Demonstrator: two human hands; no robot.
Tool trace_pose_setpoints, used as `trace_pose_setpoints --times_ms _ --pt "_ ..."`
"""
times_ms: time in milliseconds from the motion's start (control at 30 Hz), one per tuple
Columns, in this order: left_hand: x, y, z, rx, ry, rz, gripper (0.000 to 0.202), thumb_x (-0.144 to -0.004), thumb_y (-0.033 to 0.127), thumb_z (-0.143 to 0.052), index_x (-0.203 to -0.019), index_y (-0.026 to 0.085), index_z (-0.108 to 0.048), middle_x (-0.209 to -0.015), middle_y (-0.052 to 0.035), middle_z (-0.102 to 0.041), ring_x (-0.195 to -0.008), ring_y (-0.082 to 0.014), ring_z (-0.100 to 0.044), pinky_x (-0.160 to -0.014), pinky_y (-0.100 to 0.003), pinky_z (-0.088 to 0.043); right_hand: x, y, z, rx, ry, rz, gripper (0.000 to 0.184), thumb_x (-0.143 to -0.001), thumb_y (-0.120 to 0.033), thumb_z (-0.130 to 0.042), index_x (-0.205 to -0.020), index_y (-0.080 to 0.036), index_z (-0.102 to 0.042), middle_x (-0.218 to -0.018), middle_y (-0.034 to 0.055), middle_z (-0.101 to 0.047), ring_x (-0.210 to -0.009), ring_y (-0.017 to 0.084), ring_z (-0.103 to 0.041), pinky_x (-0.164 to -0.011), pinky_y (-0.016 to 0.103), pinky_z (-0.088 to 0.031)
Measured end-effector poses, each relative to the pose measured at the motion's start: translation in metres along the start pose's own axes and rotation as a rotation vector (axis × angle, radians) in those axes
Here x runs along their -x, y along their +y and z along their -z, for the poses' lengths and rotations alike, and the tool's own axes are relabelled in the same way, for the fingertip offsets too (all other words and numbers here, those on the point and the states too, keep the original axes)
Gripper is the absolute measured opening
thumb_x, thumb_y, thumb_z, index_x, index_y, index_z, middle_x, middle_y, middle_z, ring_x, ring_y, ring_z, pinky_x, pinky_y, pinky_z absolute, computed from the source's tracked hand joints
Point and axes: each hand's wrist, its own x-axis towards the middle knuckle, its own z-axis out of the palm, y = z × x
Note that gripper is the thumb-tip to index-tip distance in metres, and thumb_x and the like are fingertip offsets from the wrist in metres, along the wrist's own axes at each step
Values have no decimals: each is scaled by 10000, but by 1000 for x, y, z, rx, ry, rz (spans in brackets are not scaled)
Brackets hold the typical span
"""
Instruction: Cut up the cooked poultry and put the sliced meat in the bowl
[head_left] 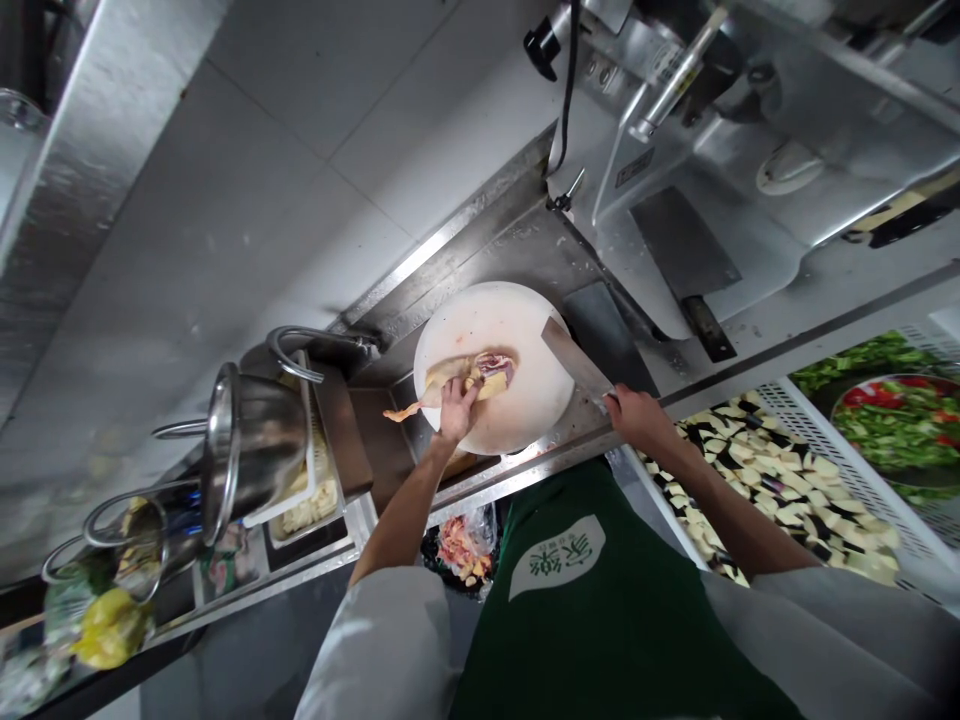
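A plucked piece of poultry (pixel 450 372) with pale yellow skin lies on a round white cutting board (pixel 480 312). Its cut end shows dark red meat, and an orange-yellow foot sticks out past the board's left edge. My left hand (pixel 456 405) is closed over the lower side of the poultry, gripping it against the board. In my right hand (pixel 639 418) is the handle of a cleaver (pixel 576 360). The cleaver's broad blade reaches over the board's right side, apart from the meat.
A second cleaver (pixel 686 245) lies on the metal slicing machine (pixel 757 150) at upper right. Cut eggplant (pixel 787 490) fills a white crate at right, beside a bowl of green and red vegetables (pixel 900 420). Steel pots (pixel 259 430) stand at left. Below the counter is a bag of meat scraps (pixel 465 545).
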Motion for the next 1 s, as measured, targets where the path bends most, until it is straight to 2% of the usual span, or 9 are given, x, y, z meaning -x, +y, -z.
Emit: trace_pose_setpoints --times_ms 167,267,333,433,500,600,700,867,1000 --pt "-26 -26 20 -13 -151 -200 532 -896 151 -520 -1406 274 -606 -1447 -155 -503 -1339 -356 -431 -1150 -541 -297 -3 4 0 27 -1 15 292 -1062 -319 -393 -1115 -120 -601 -961 169 -726 -907 277 -704 -693 293 -364" --pt "-18 -30 25 83 -118 -218 482 -920 176 -510 -1379 273 -622 -1431 -135 -523 -1382 -329 -417 -1177 -520 -292 -4 6 2 25 -3 12 303 -1064 -321 -390 -1118 -118 -608 -970 168 -724 -901 275 -696 -699 297 -359" --pt "0 -22 18 204 88 4 428 -941 258 -523 -1355 223 -624 -1390 -156 -539 -1354 -315 -460 -1147 -494 -360 -4 6 2 14 -5 3 311 -1065 -329 -389 -1121 -116 -609 -959 163 -724 -888 271 -692 -699 297 -356" --pt "26 -1 -3 550 473 633 459 -945 478 -536 -1233 133 -633 -1155 -167 -625 -1062 -258 -643 -919 -413 -537 -2 5 0 4 -1 3 319 -1065 -344 -393 -1112 -120 -615 -937 153 -723 -868 266 -689 -688 296 -347" --pt "27 12 -16 890 538 958 533 -906 604 -553 -1093 112 -637 -932 -110 -651 -804 -190 -667 -735 -334 -562 -1 3 0 2 4 -4 322 -1063 -351 -396 -1098 -126 -622 -921 147 -722 -857 262 -688 -677 294 -339" --pt "1 20 -21 1247 532 1153 548 -826 653 -654 -961 123 -624 -773 -46 -632 -646 -133 -624 -599 -254 -515 -1 2 2 3 3 -19 318 -1060 -346 -397 -1078 -131 -631 -904 139 -723 -851 256 -687 -662 292 -330" --pt "-34 18 -14 1342 608 1172 517 -759 558 -786 -1029 145 -631 -854 -53 -683 -705 -141 -654 -606 -253 -529 -3 1 6 12 0 -12 310 -1056 -341 -408 -1073 -131 -636 -896 137 -725 -851 256 -688 -659 293 -328" --pt "-65 17 -6 1384 804 929 529 -728 413 -849 -1134 170 -612 -1102 -93 -709 -969 -188 -700 -855 -343 -587 -9 1 9 17 0 0 301 -1054 -331 -414 -1084 -130 -637 -918 140 -730 -868 258 -688 -674 294 -337" --pt "-83 17 2 1402 818 820 500 -717 405 -852 -1078 163 -605 -1046 -71 -704 -898 -171 -698 -824 -320 -583 -8 0 8 28 6 -2 301 -1053 -326 -423 -1090 -118 -637 -939 154 -730 -885 265 -692 -692 297 -349"
